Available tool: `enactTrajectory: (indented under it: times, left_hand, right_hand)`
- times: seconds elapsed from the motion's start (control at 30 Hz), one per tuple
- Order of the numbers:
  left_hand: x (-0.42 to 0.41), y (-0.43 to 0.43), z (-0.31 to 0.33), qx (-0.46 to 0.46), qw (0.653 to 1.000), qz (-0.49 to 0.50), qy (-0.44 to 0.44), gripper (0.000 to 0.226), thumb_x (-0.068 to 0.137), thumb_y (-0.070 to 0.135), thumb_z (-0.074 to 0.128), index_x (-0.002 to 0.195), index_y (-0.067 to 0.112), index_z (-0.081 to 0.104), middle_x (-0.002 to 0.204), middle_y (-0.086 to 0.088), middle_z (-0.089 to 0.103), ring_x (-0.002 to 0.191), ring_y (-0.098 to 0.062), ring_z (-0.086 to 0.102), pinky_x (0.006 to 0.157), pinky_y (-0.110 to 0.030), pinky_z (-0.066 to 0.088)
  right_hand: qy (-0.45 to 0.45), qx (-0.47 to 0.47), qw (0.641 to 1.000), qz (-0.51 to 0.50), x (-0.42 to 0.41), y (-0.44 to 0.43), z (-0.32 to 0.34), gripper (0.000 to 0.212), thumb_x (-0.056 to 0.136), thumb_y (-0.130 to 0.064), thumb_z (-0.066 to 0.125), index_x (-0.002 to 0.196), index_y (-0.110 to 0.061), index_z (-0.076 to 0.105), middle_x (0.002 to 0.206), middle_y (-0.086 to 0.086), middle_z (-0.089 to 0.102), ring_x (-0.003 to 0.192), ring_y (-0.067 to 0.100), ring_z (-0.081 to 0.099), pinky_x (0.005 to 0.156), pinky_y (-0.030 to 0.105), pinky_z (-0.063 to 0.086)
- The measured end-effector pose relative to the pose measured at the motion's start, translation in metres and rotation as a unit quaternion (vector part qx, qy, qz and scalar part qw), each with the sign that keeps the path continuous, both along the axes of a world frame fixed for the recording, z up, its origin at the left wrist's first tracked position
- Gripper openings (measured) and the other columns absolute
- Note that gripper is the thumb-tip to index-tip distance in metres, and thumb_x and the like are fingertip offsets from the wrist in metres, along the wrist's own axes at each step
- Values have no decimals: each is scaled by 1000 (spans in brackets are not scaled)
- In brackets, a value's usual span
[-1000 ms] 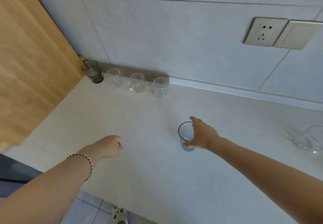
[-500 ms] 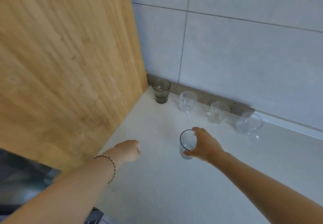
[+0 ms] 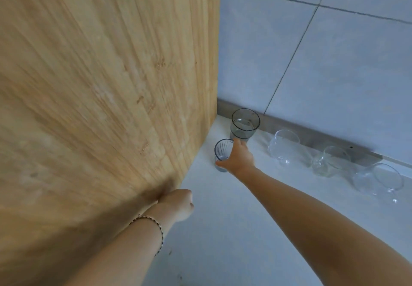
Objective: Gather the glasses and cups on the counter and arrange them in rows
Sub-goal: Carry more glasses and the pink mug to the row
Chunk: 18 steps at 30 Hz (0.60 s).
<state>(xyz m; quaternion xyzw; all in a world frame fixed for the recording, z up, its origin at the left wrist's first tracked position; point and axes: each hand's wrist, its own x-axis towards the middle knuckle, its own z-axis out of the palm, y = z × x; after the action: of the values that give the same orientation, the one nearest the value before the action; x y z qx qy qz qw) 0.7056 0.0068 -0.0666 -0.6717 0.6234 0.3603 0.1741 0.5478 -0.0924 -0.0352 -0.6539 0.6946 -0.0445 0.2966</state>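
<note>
Right hand [image 3: 239,157]: grasping a ribbed tumbler [image 3: 221,152], upright on the counter [image 3: 223,230] just in front of the grey glass [image 3: 244,125] in the corner. Left hand [image 3: 179,204]: clenched, empty, beside the wooden panel [image 3: 100,96]. Three clear stemmed glasses [image 3: 284,146] [image 3: 330,161] [image 3: 383,179] in a row along the tiled wall [image 3: 334,62].

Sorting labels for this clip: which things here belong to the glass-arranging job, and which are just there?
Job: ribbed glass in the right hand; smoky tumbler; three clear glasses; counter.

Just there: wooden panel, tiled wall, bracelet.
</note>
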Motion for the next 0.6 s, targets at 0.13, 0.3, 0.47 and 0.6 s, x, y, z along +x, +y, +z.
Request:
enactTrajectory:
  times: [0.13,0.3,0.47,0.6]
  left_hand:
    - [-3,-4,2,10,1000,-17,19,13,94,16,36,82,21,40,84,3,44,82,-19,41,70,-30,33]
    - [-10,-11,4,7,999,-32,22,18,93,16,36,76,23,37,89,1,43,81,-20,39,63,-28,30]
    - [-32,-22,7,-4,997,-75,14,10,92,15,35,82,18,36,80,2,36,71,-20,33,53,-26,19]
    - [-81,-33,18,-18,990,-141,22,14,93,14,35,80,15,34,69,2,31,58,-17,27,54,-27,18]
  right_hand:
    - [14,2,1000,-8,9,-1,-6,84,74,-34,76,139,-9,31,137,9,41,123,28,50,93,37,45]
    - [-1,67,997,-27,4,4,-7,110,75,-27,79,150,-8,1,151,9,31,134,29,43,102,39,42]
    - [25,206,978,1,-52,41,-19,62,78,-23,74,132,-7,47,133,9,54,123,24,52,100,31,45]
    - [-1,282,959,-21,-132,81,-12,48,84,-26,65,128,-9,55,115,11,65,99,23,63,88,29,49]
